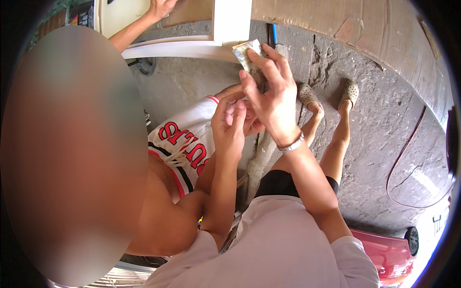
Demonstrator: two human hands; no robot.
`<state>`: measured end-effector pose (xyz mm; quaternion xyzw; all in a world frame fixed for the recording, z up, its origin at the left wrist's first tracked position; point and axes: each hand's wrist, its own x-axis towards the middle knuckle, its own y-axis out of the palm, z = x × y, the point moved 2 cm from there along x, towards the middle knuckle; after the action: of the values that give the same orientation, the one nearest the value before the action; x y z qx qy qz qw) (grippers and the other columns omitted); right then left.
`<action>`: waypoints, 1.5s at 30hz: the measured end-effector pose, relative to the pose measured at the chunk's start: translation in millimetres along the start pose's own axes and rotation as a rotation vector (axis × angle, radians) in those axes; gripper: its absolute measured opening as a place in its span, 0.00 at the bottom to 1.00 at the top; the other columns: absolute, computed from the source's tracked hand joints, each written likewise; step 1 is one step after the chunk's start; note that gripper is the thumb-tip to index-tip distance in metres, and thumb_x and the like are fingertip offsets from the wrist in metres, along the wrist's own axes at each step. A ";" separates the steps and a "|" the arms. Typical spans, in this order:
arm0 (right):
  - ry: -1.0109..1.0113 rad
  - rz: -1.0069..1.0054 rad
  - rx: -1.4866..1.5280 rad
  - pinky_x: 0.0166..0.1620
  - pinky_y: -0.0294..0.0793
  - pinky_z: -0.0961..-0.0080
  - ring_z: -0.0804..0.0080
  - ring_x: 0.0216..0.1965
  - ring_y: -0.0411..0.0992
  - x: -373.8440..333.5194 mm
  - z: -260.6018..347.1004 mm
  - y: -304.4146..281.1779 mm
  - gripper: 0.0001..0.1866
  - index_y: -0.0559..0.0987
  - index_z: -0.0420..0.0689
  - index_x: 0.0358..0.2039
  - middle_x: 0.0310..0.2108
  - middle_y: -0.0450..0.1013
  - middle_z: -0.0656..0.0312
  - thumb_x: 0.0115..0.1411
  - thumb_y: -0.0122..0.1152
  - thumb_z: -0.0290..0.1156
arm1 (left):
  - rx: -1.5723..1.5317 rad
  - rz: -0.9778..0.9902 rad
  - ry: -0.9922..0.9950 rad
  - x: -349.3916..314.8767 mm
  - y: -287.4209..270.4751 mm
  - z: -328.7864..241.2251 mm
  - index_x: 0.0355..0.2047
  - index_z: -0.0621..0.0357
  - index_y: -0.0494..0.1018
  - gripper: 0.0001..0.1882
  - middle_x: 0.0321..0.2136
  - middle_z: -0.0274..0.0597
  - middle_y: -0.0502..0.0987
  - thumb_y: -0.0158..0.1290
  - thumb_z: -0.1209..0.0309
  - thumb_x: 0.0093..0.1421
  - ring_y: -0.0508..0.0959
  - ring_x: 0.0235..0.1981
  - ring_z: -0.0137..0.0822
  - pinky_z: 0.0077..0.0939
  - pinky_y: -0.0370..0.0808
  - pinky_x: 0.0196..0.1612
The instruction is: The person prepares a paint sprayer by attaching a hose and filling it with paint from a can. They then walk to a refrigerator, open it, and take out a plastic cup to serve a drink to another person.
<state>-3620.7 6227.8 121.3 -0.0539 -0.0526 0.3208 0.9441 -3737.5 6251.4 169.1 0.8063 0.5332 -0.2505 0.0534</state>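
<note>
My right hand [276, 89], with a metal band on its wrist, is raised at the upper middle. Its fingers hold a small folded sheet [242, 54] with worn grey and whitish patches and a tan edge; the exact kind is unclear. Just below and left of it, my left hand [229, 119] is closed, fingers curled and thumb pressed toward them. Whatever it may pinch is hidden. Close behind both hands is another person's hand [254, 126], partly covered by mine.
At left stands a co-worker in white shorts [180, 139], one hand [162, 8] over a white frame [231, 21]. A brown board [331, 21] spans the top. A blue stick [274, 33], a thin hose [393, 173] and a red car [384, 252] also show. My clogs [349, 93] rest on rough concrete.
</note>
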 end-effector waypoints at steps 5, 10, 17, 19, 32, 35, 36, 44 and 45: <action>-0.096 -0.214 -0.073 0.49 0.77 0.65 0.52 0.50 0.74 11.6 0.5 33.6 0.23 0.80 0.47 0.55 0.57 0.69 0.46 0.57 0.69 0.29 | 0.178 -0.146 0.179 12.4 -19.1 -11.6 0.48 0.68 0.72 0.14 0.40 0.45 0.80 0.51 0.68 0.70 0.78 0.42 0.31 0.25 0.75 0.48; -0.102 -0.219 -0.224 0.52 0.72 0.58 0.47 0.50 0.69 15.6 -2.3 53.1 0.21 0.80 0.48 0.55 0.53 0.67 0.43 0.59 0.64 0.28 | 0.390 -0.321 0.506 49.0 -24.9 -37.4 0.45 0.66 0.76 0.12 0.41 0.43 0.80 0.53 0.68 0.69 0.78 0.44 0.32 0.27 0.74 0.47; -0.089 -0.261 -0.234 0.44 0.69 0.60 0.55 0.39 0.66 34.7 7.5 60.6 0.19 0.82 0.45 0.50 0.39 0.65 0.49 0.57 0.65 0.27 | 0.805 -0.273 0.794 82.9 -19.7 -46.6 0.50 0.60 0.74 0.13 0.56 0.55 0.72 0.54 0.70 0.66 0.70 0.61 0.51 0.44 0.64 0.63; -0.145 -0.301 -0.244 0.44 0.69 0.60 0.54 0.40 0.66 54.5 5.2 69.5 0.18 0.82 0.43 0.49 0.38 0.65 0.49 0.57 0.65 0.27 | 0.762 -0.266 0.760 84.3 -21.8 -43.5 0.52 0.60 0.72 0.15 0.57 0.57 0.71 0.54 0.71 0.66 0.67 0.63 0.53 0.46 0.63 0.64; -0.150 -0.335 -0.538 0.39 0.66 0.60 0.54 0.38 0.66 87.9 29.9 55.3 0.15 0.80 0.45 0.43 0.36 0.67 0.52 0.58 0.61 0.37 | 0.593 -0.175 0.692 82.9 -26.0 -32.9 0.57 0.63 0.68 0.18 0.64 0.60 0.62 0.48 0.70 0.69 0.64 0.66 0.52 0.45 0.64 0.65; 0.025 -0.130 -0.515 0.41 0.67 0.59 0.53 0.40 0.66 59.1 39.5 48.3 0.18 0.81 0.46 0.46 0.38 0.67 0.53 0.57 0.62 0.40 | 0.714 -0.189 0.697 82.9 -29.0 -37.1 0.57 0.63 0.68 0.18 0.65 0.60 0.62 0.46 0.68 0.70 0.64 0.66 0.53 0.45 0.64 0.64; 0.060 -0.038 -0.555 0.42 0.68 0.56 0.52 0.42 0.67 46.5 43.4 47.3 0.20 0.80 0.46 0.48 0.40 0.67 0.53 0.57 0.62 0.41 | 0.740 -0.187 0.693 82.0 -29.6 -37.3 0.57 0.63 0.68 0.18 0.65 0.59 0.62 0.44 0.66 0.72 0.64 0.66 0.53 0.45 0.63 0.65; -0.160 -0.278 -0.743 0.41 0.67 0.57 0.54 0.40 0.66 93.7 33.7 54.6 0.15 0.81 0.54 0.45 0.39 0.68 0.55 0.59 0.62 0.43 | 0.649 -0.128 0.703 77.6 -38.8 -37.2 0.58 0.62 0.67 0.19 0.65 0.58 0.62 0.41 0.66 0.73 0.65 0.65 0.54 0.45 0.62 0.65; -0.106 -0.225 -0.719 0.42 0.67 0.56 0.54 0.40 0.66 76.2 32.2 56.7 0.15 0.81 0.54 0.45 0.39 0.67 0.56 0.59 0.62 0.43 | 0.663 -0.122 0.703 77.8 -41.1 -37.4 0.58 0.62 0.66 0.19 0.65 0.58 0.62 0.41 0.66 0.73 0.65 0.65 0.54 0.45 0.62 0.65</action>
<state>-3598.9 6321.3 150.4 -0.3589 -0.2159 0.1785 0.8903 -3737.1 6346.9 173.2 0.7830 0.4567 -0.1218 -0.4044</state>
